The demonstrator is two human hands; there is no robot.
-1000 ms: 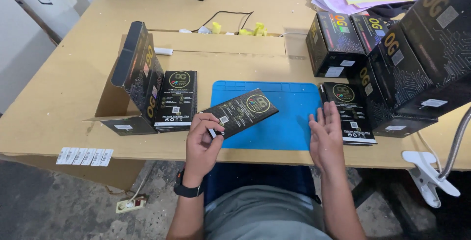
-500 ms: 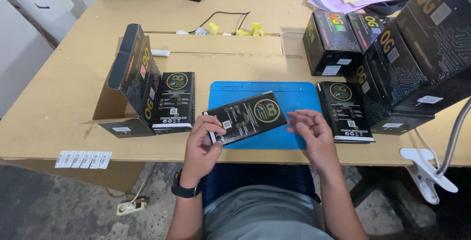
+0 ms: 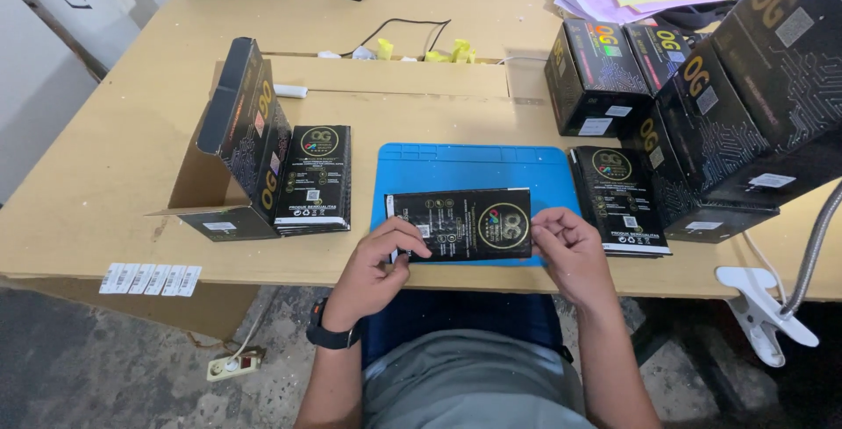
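Holding a flat black rectangular packet with a round gold-ringed emblem (image 3: 462, 224) between both hands, just above the near edge of a blue rubber work mat (image 3: 474, 168) lying on the light wooden tabletop (image 3: 114, 157). Lying nearly level, long axis running left to right across the view, printed face turned up, emblem end pointing toward the right hand. Pinching the packet's left short end with the left hand (image 3: 375, 273), thumb and forefinger closed on the corner, a black watch on the wrist. Gripping the right short end with the right hand (image 3: 572, 253), fingers curled over the edge beside the emblem.

Resting just left of the mat, a small stack of matching black packets (image 3: 317, 178), long axis running away from the viewer, touching an open black carton with gold lettering (image 3: 241, 144) tipped on its side. Lying just right of the mat, another stack of black packets (image 3: 618, 199), also lengthwise front to back, beside several large black cartons (image 3: 728, 113) piled at the right. Sitting at the front left edge, a strip of white labels (image 3: 149, 278).
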